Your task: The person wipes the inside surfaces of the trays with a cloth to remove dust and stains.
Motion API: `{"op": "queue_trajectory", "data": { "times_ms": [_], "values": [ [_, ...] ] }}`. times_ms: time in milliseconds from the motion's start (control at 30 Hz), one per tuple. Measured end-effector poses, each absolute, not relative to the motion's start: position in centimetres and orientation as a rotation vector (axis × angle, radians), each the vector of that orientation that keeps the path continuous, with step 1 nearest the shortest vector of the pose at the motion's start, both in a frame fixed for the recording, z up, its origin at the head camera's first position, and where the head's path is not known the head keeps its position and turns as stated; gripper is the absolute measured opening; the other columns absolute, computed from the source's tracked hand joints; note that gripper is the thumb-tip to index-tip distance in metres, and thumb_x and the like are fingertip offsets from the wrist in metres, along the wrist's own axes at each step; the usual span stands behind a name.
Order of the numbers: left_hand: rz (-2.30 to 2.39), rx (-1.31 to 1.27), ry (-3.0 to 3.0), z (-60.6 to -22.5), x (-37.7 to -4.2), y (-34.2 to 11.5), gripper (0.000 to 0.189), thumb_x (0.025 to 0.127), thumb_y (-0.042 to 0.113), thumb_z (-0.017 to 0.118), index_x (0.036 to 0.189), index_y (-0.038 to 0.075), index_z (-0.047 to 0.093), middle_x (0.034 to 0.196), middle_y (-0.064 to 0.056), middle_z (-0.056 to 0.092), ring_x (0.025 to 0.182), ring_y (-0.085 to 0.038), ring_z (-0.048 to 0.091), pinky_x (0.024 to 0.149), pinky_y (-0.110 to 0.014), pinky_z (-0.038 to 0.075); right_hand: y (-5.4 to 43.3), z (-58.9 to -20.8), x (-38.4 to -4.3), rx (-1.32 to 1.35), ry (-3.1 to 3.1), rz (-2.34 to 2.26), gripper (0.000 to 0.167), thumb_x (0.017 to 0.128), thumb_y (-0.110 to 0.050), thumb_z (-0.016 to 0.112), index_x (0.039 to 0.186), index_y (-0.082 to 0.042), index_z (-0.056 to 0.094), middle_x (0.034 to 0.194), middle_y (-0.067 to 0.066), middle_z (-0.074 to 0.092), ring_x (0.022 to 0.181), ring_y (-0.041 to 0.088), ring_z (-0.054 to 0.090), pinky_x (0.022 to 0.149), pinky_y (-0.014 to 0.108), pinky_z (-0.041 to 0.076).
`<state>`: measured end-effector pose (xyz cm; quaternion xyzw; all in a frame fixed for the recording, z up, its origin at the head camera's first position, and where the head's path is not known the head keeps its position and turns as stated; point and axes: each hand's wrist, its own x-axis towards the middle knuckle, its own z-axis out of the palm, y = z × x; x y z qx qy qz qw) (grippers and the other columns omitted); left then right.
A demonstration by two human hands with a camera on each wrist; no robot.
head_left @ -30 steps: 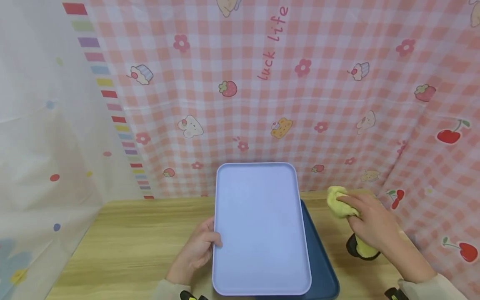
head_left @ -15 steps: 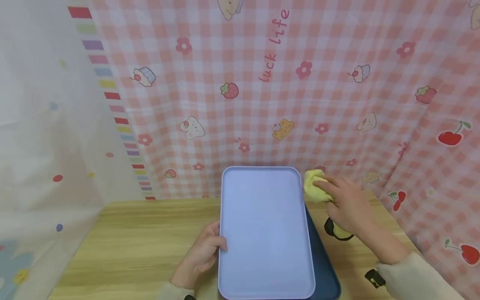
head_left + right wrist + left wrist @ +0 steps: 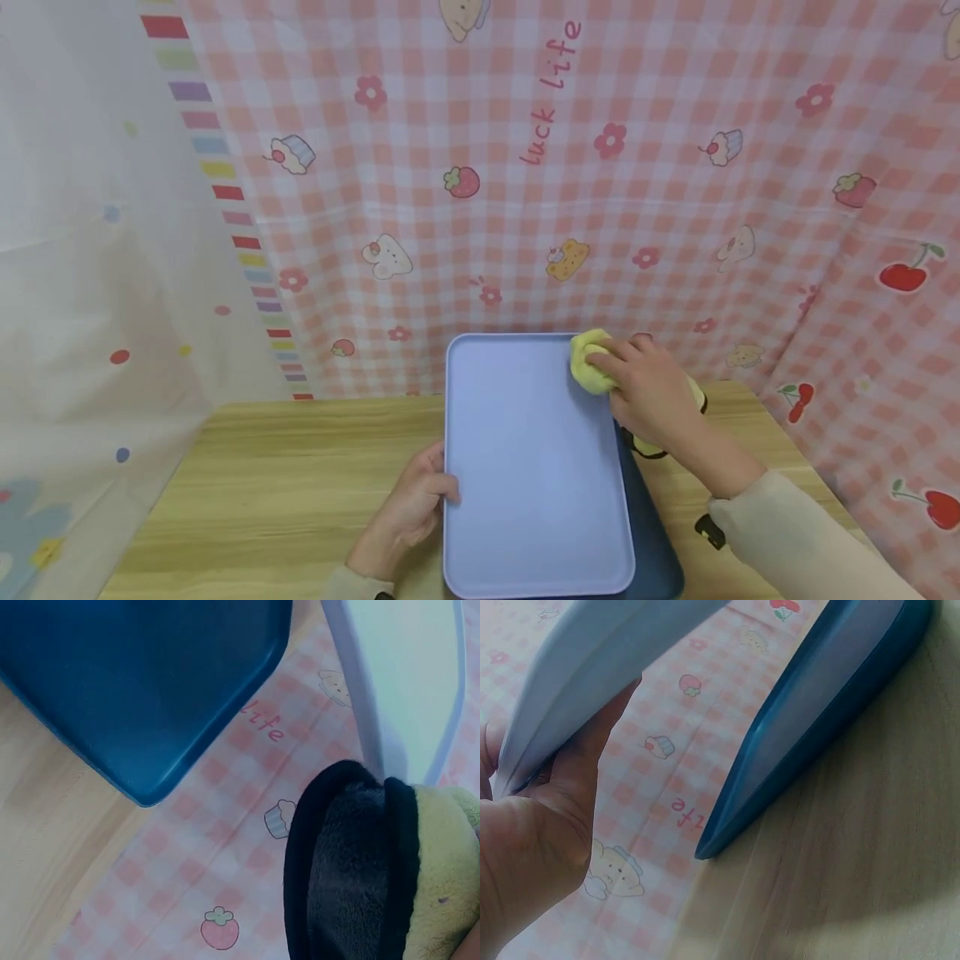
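Nearest you, your left hand point(image 3: 408, 504) is clamped on the lilac tray point(image 3: 532, 467) at its left edge alone, thumb over the front face. The tray stands tilted up in front of you, over part of the dark blue tray point(image 3: 651, 533); whether its bottom edge rests on anything, you cannot tell from here. A hard push could twist it out of that one-sided hold, and the blue tray beneath would likely take the knock.

Farther up, your right hand point(image 3: 652, 392) grips the bunched yellow cloth point(image 3: 588, 367) at the tray's upper right corner, well apart from your left hand. Pressure there has the most leverage, so it is the likeliest cause of a swing. The cloth's loose, dark-edged end hangs behind your hand and could snag on the corner or rim.

Beyond the wooden table point(image 3: 300, 483), the checked curtain point(image 3: 487, 217) rises behind the tray and could limit any tilt away from you.
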<state>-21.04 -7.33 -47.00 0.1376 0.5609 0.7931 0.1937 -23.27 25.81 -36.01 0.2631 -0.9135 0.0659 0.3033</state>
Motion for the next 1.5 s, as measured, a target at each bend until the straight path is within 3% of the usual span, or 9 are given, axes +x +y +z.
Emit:
{"op": "queue_trajectory", "data": {
  "times_ms": [600, 767, 1100, 1500],
  "values": [
    [2.243, 0.374, 1.585, -47.0, -20.8, -7.1, 0.084, 0.059, -0.016, 0.047, 0.143, -0.018, 0.043, 0.112, -0.009, 0.071, 0.102, -0.023, 0.069, 0.085, -0.036, 0.058, 23.1, -35.8, -24.5, 0.663, -2.532, 0.019, 0.039, 0.075, 0.003, 0.071, 0.113, -0.005, 0.078, 0.119, 0.019, 0.072, 0.096, 0.038, 0.065, 0.081, 0.051, 0.055],
    [2.230, 0.414, 1.597, -47.2, -20.7, -7.0, 0.087, 0.057, -0.016, 0.046, 0.144, -0.018, 0.042, 0.112, -0.009, 0.072, 0.100, -0.023, 0.070, 0.084, -0.036, 0.059, 22.6, -35.5, -24.6, 0.621, -2.583, 0.062, 0.036, 0.077, 0.003, 0.068, 0.111, -0.004, 0.078, 0.117, 0.018, 0.073, 0.092, 0.038, 0.065, 0.078, 0.051, 0.055],
    [2.243, 0.409, 1.593, -47.3, -20.6, -6.7, 0.086, 0.056, -0.016, 0.045, 0.142, -0.018, 0.044, 0.109, -0.009, 0.072, 0.098, -0.022, 0.070, 0.081, -0.034, 0.059, 21.6, -35.1, -25.3, 0.588, -2.659, 0.142, 0.037, 0.081, 0.002, 0.065, 0.115, -0.004, 0.078, 0.118, 0.016, 0.074, 0.105, 0.037, 0.067, 0.085, 0.050, 0.055],
    [2.263, 0.367, 1.609, -47.0, -20.4, -6.7, 0.085, 0.055, -0.016, 0.045, 0.140, -0.017, 0.047, 0.109, -0.010, 0.072, 0.097, -0.023, 0.069, 0.081, -0.035, 0.059, 20.1, -34.6, -25.8, 0.599, -2.671, 0.144, 0.039, 0.081, 0.001, 0.066, 0.118, -0.006, 0.078, 0.123, 0.014, 0.073, 0.109, 0.035, 0.066, 0.081, 0.047, 0.056]
  ]
}}
